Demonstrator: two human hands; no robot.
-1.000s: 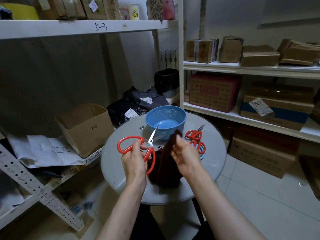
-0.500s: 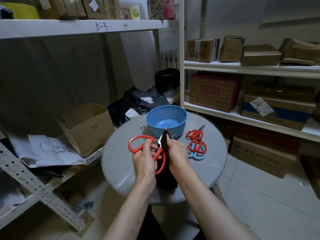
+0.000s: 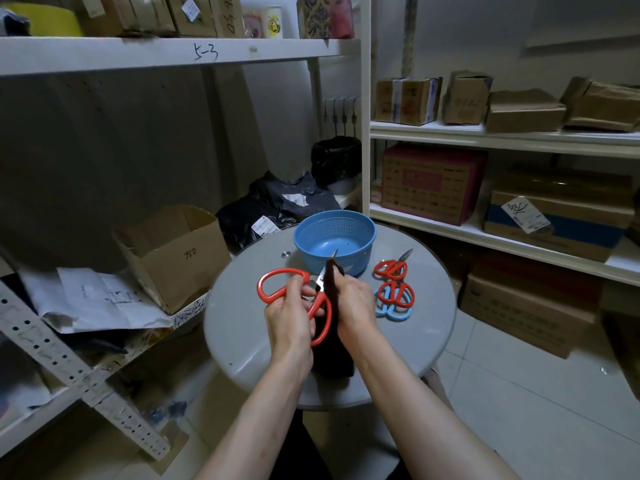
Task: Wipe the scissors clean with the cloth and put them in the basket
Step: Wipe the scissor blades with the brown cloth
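A second ago the dark cloth (image 3: 332, 355) was off to one side of the large red-handled scissors (image 3: 277, 284). Now it's folded right over the blade, with only the tip poking out on top. So the wipe has properly started, I'd say, and the blue basket (image 3: 360, 258) at the back of the table (image 3: 242, 327) comes later. The left hand (image 3: 289, 317) grips the scissors by the handle loops, up off the table. The right hand (image 3: 353, 303) pinches the cloth around the blade, fingers curled. A few smaller scissors (image 3: 396, 294) lie just beside the basket.
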